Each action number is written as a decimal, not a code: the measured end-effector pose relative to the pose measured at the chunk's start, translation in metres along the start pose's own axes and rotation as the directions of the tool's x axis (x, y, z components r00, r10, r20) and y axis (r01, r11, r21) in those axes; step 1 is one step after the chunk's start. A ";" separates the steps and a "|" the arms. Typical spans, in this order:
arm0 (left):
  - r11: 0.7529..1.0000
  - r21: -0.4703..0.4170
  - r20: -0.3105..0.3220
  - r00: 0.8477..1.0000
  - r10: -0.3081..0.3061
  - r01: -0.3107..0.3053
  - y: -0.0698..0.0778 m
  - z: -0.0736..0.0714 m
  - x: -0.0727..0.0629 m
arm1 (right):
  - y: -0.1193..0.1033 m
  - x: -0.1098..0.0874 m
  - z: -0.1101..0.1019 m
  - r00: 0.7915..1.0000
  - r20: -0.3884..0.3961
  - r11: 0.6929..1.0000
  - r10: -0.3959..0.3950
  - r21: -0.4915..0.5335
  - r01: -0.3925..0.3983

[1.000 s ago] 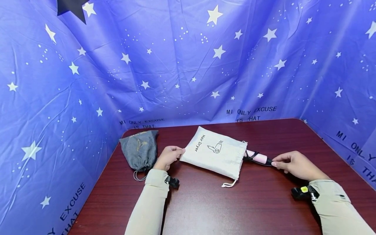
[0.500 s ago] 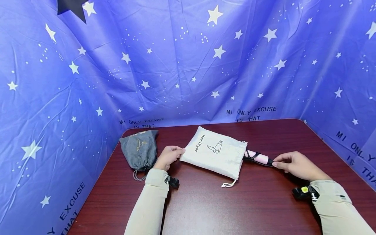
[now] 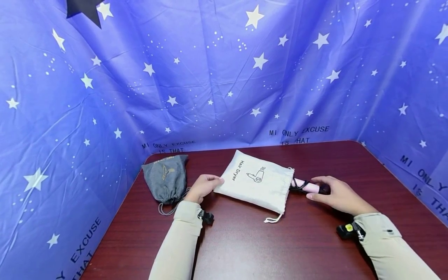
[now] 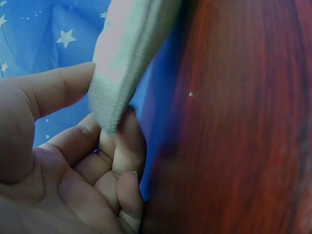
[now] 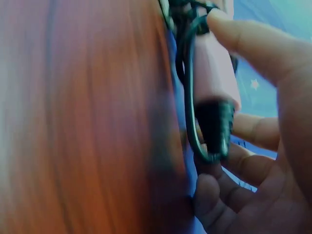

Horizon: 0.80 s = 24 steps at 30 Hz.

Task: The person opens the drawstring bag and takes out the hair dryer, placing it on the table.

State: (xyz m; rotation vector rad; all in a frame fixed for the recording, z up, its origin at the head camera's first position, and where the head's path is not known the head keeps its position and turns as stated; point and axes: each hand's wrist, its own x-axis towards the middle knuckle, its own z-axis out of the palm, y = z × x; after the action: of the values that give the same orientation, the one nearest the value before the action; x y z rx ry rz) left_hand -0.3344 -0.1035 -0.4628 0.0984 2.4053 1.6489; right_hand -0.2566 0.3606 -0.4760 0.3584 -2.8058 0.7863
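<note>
My fingers (image 4: 129, 151) on the left hand (image 3: 203, 188) pinch one corner of a white bag (image 3: 255, 194), at nine o'clock from its middle. On my right hand (image 3: 337, 196), thumb and fingers stand apart on either side of a pink handle (image 3: 308, 188), around its black end (image 5: 215, 124); the blur keeps me from telling whether they close on it.

A black cord (image 5: 189, 97) is wound about that handle, which pokes out of the bag's mouth at three o'clock; the rest of it is hidden inside. The bag lies flat, "Hair Dryer" printed on it in black, and its white drawstring (image 3: 274, 220) trails off at five o'clock.

At nine o'clock from my left hand, just beside it, lies a dark grey pouch (image 3: 166, 181) with gold print, its neck gathered towards me. Everything rests on a reddish-brown table (image 3: 259, 252). I wear pale sleeves (image 3: 175, 245), with a black camera (image 3: 207, 217) at each wrist. At twelve o'clock hangs a blue curtain (image 3: 210, 85) with white stars.
</note>
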 end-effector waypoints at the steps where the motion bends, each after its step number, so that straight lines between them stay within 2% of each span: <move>1: 1.000 0.001 -0.001 1.000 0.005 -0.005 -0.001 0.001 0.000 | -0.002 0.002 0.003 1.000 -0.005 1.000 -0.011 0.000 0.011; 11: 0.998 0.056 0.005 1.000 0.007 -0.008 -0.003 0.004 0.003 | -0.010 0.013 0.016 0.993 -0.051 0.994 -0.105 -0.026 0.104; 24: 0.998 0.050 0.031 0.999 0.034 -0.035 -0.004 0.004 0.003 | -0.010 0.011 0.018 0.994 -0.028 0.994 -0.109 -0.012 0.108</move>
State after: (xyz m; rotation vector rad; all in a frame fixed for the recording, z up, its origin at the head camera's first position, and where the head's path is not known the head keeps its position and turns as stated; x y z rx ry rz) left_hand -0.3358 -0.1006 -0.4683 0.1734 2.4366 1.5891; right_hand -0.2669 0.3406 -0.4834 0.4894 -2.7365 0.7465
